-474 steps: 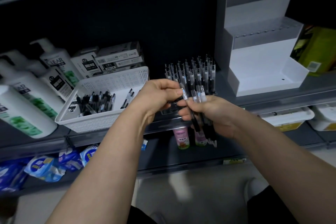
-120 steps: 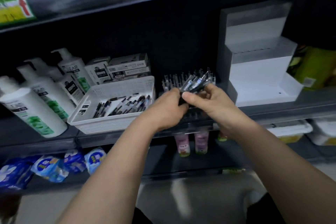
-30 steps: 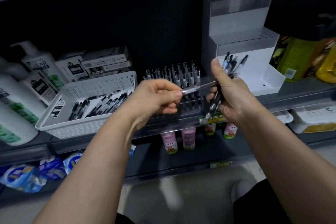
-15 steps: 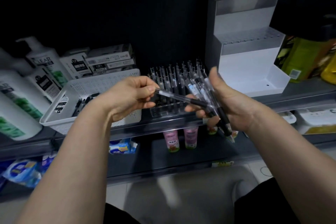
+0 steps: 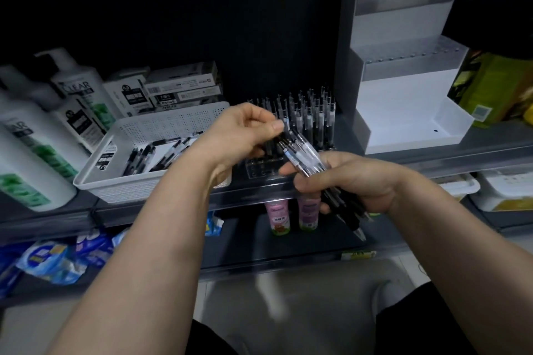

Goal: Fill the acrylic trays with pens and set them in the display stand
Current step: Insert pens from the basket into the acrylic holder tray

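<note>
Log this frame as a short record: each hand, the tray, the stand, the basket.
left hand: pinches the top end of one pen in the bundle
right hand: grips a bundle of pens, tips pointing down
acrylic tray: on the shelf behind the hands, many upright pens, front holes empty
display stand: right of the tray, no pens in it
basket: left of the tray, loose pens lying inside
task state: tray not yet full

left forearm bare | right forearm bare | left hand, right hand: bare, short thumbnail | black clothing, two patches, bottom edge
</note>
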